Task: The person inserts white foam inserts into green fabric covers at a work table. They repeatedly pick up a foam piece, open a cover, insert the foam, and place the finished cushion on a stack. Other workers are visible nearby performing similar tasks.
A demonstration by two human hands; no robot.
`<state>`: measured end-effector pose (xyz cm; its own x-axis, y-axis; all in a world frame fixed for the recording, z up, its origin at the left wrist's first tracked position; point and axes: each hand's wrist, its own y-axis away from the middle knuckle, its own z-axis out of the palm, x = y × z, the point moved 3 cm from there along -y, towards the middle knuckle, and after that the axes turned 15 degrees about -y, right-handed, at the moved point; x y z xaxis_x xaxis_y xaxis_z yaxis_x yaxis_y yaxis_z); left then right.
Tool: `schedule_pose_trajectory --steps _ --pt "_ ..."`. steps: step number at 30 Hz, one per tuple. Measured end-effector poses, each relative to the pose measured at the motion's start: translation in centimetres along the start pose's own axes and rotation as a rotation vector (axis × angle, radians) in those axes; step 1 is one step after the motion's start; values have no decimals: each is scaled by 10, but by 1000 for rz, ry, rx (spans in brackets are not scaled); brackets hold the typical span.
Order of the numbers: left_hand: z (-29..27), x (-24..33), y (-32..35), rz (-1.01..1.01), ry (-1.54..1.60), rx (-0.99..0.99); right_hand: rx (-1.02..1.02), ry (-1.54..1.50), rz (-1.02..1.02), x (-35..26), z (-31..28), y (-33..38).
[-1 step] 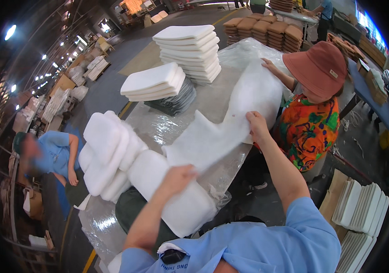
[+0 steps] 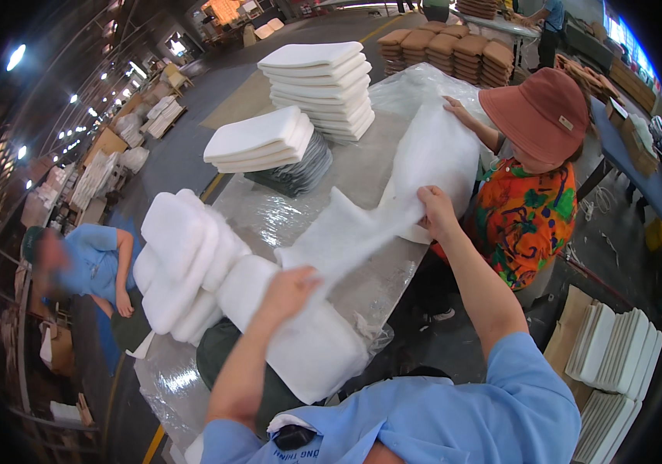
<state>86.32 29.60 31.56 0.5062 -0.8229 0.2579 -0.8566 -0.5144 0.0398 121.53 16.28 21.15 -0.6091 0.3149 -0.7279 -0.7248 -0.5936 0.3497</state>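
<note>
A thin white sheet of wadding (image 2: 350,228) stretches between my hands above the table. My right hand (image 2: 438,210) pinches its edge on the right, near the co-worker. My left hand (image 2: 291,292), slightly blurred, is closed on the sheet's near edge, over a white padded cushion (image 2: 319,352) that lies at the table's near end. At the right, a larger white padded piece (image 2: 435,158) lies under the co-worker's hand (image 2: 462,112). A pile of puffy white cushions (image 2: 180,263) rests to the left of my left hand.
Folded white pads stand in a tall stack (image 2: 319,89) and a shorter stack (image 2: 261,139) on the plastic-covered table (image 2: 269,213). A co-worker in a red hat (image 2: 536,108) stands close on the right; another person in blue (image 2: 95,259) is at left. White panels (image 2: 613,352) stand lower right.
My left hand has shifted slightly left and upward, drawing the sheet's near edge with it. My right hand stays almost in place.
</note>
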Motion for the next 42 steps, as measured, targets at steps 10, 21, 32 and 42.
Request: schedule_pose_trajectory --steps 10,21,32,42 --pt "-215 19 -82 120 -215 357 -404 -138 -55 -69 56 36" --pt "-223 -36 9 79 -184 44 -541 243 -281 42 72 130" --pt "-208 -92 69 102 -484 25 -321 88 -306 76 65 174" --pt "-194 -98 58 -39 -136 93 -312 93 -221 78 61 153"
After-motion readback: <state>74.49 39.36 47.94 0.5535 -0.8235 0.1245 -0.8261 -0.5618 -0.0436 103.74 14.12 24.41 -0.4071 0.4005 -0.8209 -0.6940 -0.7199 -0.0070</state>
